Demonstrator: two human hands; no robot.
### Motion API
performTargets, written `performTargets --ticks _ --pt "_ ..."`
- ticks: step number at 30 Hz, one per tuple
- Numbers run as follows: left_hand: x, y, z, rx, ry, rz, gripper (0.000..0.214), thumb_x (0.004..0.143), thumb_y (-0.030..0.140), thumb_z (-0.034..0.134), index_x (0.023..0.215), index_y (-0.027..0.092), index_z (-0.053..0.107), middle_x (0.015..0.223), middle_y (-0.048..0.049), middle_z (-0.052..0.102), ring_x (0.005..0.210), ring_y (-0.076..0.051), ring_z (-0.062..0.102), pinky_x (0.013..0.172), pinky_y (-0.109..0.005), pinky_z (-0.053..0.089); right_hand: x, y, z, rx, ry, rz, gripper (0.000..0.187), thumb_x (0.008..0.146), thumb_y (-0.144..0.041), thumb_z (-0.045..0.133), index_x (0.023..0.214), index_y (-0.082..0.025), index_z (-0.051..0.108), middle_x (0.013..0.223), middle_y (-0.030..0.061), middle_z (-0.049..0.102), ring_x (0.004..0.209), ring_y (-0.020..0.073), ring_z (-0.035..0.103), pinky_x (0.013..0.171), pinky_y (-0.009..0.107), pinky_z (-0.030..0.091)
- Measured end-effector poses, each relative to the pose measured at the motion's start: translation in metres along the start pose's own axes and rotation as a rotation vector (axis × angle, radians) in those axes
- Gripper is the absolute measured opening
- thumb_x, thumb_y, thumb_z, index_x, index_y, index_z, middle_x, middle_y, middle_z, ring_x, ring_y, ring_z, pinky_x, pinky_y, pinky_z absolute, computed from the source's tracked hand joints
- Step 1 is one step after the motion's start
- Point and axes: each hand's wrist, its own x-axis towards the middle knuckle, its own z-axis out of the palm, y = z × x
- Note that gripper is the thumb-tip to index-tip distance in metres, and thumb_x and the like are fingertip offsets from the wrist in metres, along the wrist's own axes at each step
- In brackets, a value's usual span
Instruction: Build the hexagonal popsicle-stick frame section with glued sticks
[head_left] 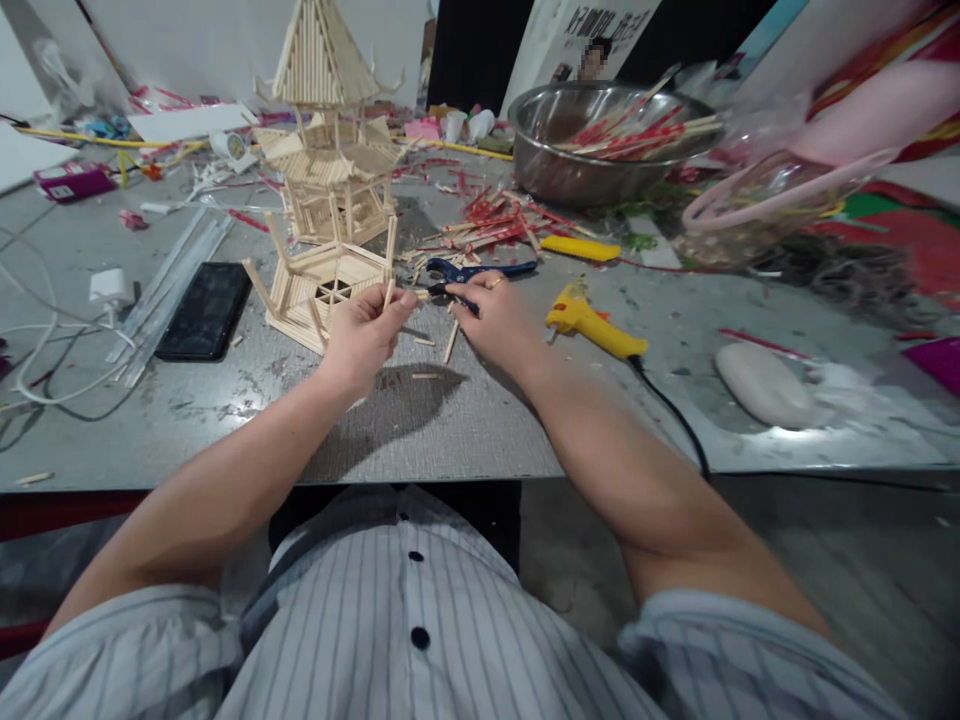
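Note:
Between thumb and fingers, my left hand [366, 335] pinches a thin wooden stick [423, 294] that points right. Its right end meets the jaws of the blue-handled pliers [459, 298], which my right hand [491, 318] grips; whether the jaws have closed on the stick is too small to tell. Behind my left hand lies a hexagonal wooden stick base [289, 295] with upright posts, partly hidden by that hand. Past it stands a tiered pagoda model [326, 150] of the same sticks. Short cut pieces [451, 340] lie under and near my hands.
A second blue-handled tool [517, 268] and a yellow cutter [581, 248] lie beyond my right hand. Right of it rests a corded yellow glue gun [596, 320]. A metal bowl [540, 170] holds red-wrapped sticks. To the left are a black phone [204, 312] and a white charger [112, 290].

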Motion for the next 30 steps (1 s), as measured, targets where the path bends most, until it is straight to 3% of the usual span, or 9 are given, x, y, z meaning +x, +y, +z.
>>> performTargets --ticks 2,5,11,15,18,24,30 --pt "0.000 -0.002 0.000 -0.015 -0.005 0.016 0.015 0.086 0.026 0.053 0.073 0.020 0.051 0.048 0.0085 0.029 0.038 -0.004 0.020 0.036 -0.022 0.017 -0.003 -0.010 0.000 0.159 0.052 -0.071 0.031 0.083 -0.039 0.057 0.105 -0.022 0.069 0.113 0.0119 0.059 0.095 0.0230 0.059 0.076 0.037 0.050" --pt "0.001 -0.007 0.000 -0.034 -0.031 0.055 0.015 0.084 0.026 0.055 0.072 0.019 0.053 0.048 0.0086 0.029 0.039 -0.005 0.022 0.037 -0.022 0.017 -0.009 -0.027 0.000 0.427 0.031 -0.134 0.036 0.080 -0.051 0.060 0.102 -0.024 0.068 0.103 0.0073 0.063 0.081 0.0163 0.059 0.068 0.031 0.049" --pt "0.000 -0.010 0.001 0.168 -0.049 0.140 0.018 0.084 0.025 0.053 0.068 0.018 0.054 0.050 0.0065 0.036 0.044 -0.006 0.030 0.043 -0.023 0.025 -0.014 -0.041 -0.003 0.678 -0.055 -0.024 0.033 0.076 -0.054 0.064 0.087 -0.022 0.064 0.076 -0.0003 0.061 0.058 0.0094 0.049 0.055 0.025 0.043" --pt "-0.002 -0.011 -0.003 0.588 -0.004 0.351 0.017 0.085 0.025 0.053 0.073 0.016 0.061 0.058 0.0029 0.050 0.054 -0.008 0.044 0.054 -0.023 0.034 -0.014 -0.041 -0.008 0.716 -0.108 0.016 0.031 0.076 -0.050 0.066 0.084 -0.020 0.061 0.067 -0.0021 0.056 0.052 0.0082 0.046 0.051 0.025 0.041" --pt "-0.003 -0.013 -0.006 0.777 0.012 0.428 0.020 0.088 0.029 0.052 0.083 0.017 0.067 0.062 0.0001 0.058 0.059 -0.010 0.051 0.057 -0.023 0.035 -0.013 -0.043 -0.011 0.702 -0.139 0.027 0.033 0.075 -0.051 0.066 0.081 -0.020 0.060 0.063 -0.0025 0.054 0.051 0.0083 0.045 0.050 0.025 0.039" --pt "-0.002 -0.015 -0.011 0.856 -0.014 0.534 0.024 0.089 0.030 0.050 0.086 0.015 0.069 0.067 -0.0035 0.062 0.059 -0.011 0.053 0.055 -0.023 0.035 -0.012 -0.048 -0.015 0.661 -0.178 0.013 0.036 0.074 -0.056 0.065 0.074 -0.020 0.061 0.058 -0.0030 0.052 0.050 0.0086 0.045 0.049 0.024 0.037" --pt "-0.001 -0.012 -0.013 0.842 -0.024 0.507 0.019 0.085 0.030 0.053 0.087 0.016 0.066 0.060 -0.0002 0.057 0.054 -0.010 0.047 0.054 -0.022 0.033 -0.011 -0.045 -0.021 0.666 -0.236 -0.022 0.039 0.075 -0.058 0.064 0.071 -0.019 0.060 0.059 -0.0025 0.053 0.049 0.0080 0.046 0.048 0.023 0.037"
